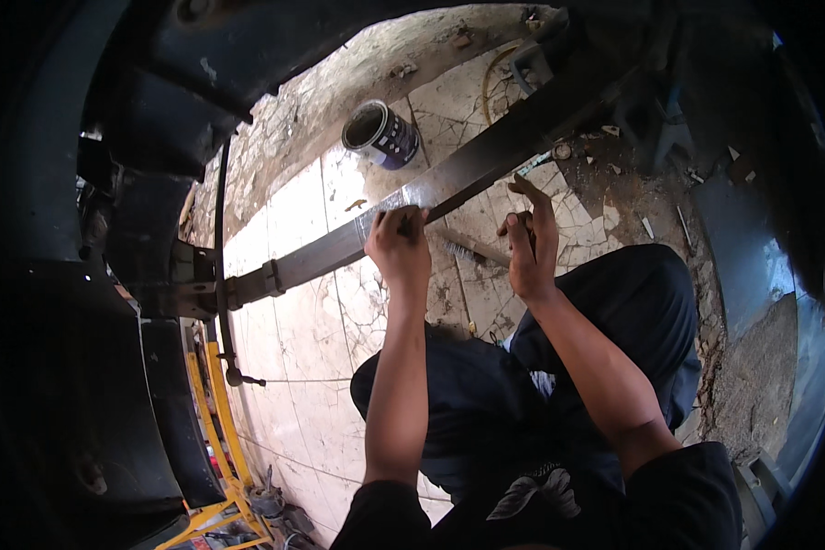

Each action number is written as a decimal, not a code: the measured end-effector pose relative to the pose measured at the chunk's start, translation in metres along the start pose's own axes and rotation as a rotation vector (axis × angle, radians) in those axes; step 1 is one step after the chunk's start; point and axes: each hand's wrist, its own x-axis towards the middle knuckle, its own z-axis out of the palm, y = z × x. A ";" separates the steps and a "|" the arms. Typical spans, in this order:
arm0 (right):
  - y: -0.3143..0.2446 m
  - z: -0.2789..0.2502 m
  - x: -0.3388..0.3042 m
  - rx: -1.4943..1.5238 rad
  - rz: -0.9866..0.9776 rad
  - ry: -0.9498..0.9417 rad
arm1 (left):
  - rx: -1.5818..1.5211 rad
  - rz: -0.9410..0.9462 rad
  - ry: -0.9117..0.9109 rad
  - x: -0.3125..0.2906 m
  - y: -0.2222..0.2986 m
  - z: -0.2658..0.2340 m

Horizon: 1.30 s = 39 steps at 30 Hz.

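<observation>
A long dark metal beam (316, 255) crosses in front of me, running from lower left to upper right. My left hand (399, 240) rests against its near side, close to a shiny patch on the metal. The fingers there are curled in, and whatever they may hold is hidden. To the right, my right hand (530, 246) is raised just short of the beam, fingers partly bent and apart, with nothing visible in it. Between my hands, a brush-like tool with dark bristles (467, 249) lies on the floor.
An open paint can (390, 142) stands on cracked white tiles (293, 339) beyond the beam. Dark vehicle parts (160, 215) crowd the left side and overhead. A thin rod (222, 266) hangs at left, above a yellow metal stand (220, 412). Debris (649, 226) litters the right.
</observation>
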 end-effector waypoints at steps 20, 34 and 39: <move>-0.007 0.000 -0.003 -0.245 -0.050 -0.100 | 0.017 0.044 -0.005 0.050 -0.012 0.032; -0.006 0.000 -0.001 -0.243 0.098 -0.092 | 0.048 0.068 0.009 0.054 -0.011 0.037; -0.012 -0.004 0.008 -0.259 0.257 -0.034 | -0.054 0.020 -0.028 0.014 0.010 0.018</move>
